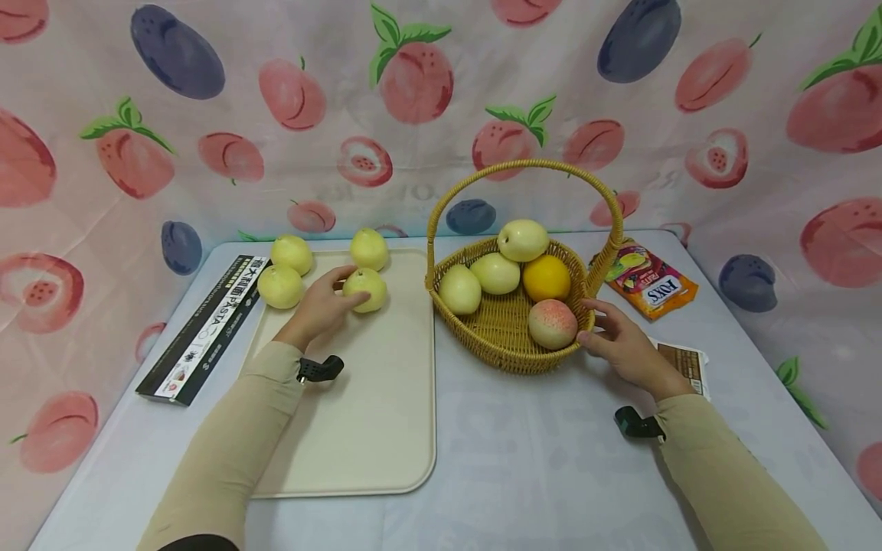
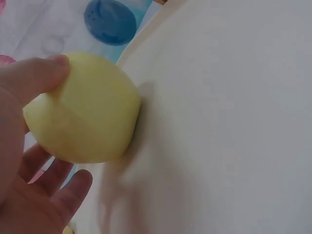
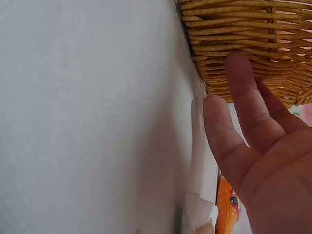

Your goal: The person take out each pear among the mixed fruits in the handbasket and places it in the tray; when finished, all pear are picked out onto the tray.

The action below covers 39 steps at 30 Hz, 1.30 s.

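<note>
My left hand [image 1: 321, 306] holds a round yellow-green fruit [image 1: 366, 290] near the back of a beige tray [image 1: 372, 428]. In the left wrist view the thumb lies across one side of this fruit [image 2: 92, 112], with fingers below it. Another such fruit [image 1: 369, 249] sits just behind; two more, a front one [image 1: 280, 286] and a back one [image 1: 292, 254], are at the tray's left edge. My right hand [image 1: 630, 348] touches the right side of a wicker basket [image 1: 496, 348]. Its visible fingers [image 3: 241, 83] are fairly straight against the outer weave in the right wrist view.
Inside the basket are several pale green fruits [image 1: 496, 273], an orange [image 1: 547, 278] and a peach [image 1: 553, 324]. Its tall handle [image 1: 527, 164] arches overhead. A black-and-white pasta box [image 1: 207, 329] lies left of the tray. An orange snack bag [image 1: 651, 279] and a brown-and-white packet [image 1: 684, 366] lie rightward.
</note>
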{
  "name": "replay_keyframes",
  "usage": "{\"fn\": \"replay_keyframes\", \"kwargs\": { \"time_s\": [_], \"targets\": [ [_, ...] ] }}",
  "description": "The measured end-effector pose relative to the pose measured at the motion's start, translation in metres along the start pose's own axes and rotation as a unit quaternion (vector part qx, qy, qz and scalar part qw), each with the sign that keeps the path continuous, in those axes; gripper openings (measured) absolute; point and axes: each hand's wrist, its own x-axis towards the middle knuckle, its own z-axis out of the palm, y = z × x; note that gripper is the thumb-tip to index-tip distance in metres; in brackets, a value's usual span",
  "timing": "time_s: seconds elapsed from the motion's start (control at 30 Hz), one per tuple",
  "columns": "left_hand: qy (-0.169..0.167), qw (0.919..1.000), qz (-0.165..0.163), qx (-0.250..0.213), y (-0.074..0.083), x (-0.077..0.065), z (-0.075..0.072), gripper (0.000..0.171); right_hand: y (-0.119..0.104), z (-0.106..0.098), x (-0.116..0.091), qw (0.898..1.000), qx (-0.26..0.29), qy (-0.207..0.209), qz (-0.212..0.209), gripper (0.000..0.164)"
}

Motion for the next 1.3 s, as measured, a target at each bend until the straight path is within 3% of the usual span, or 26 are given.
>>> {"fn": "replay_keyframes", "kwargs": {
  "time_s": [0.5, 0.83, 1.3],
  "targets": [
    [0.022, 0.9991, 0.000, -0.036, 0.001, 0.013, 0.008, 0.074, 0.004, 0.000, 0.001, 1.000, 0.005, -0.004, 0.010, 0.071],
    [0.018, 0.9989, -0.025, -0.035, 0.003, 0.018, 0.007, 0.076, 0.003, 0.000, 0.001, 1.000, 0.008, -0.004, 0.014, 0.073],
    [0.014, 0.9979, -0.024, -0.059, 0.002, 0.019, 0.008, 0.077, 0.001, 0.000, 0.001, 1.000, 0.004, -0.001, 0.001, 0.071]
  ]
}}
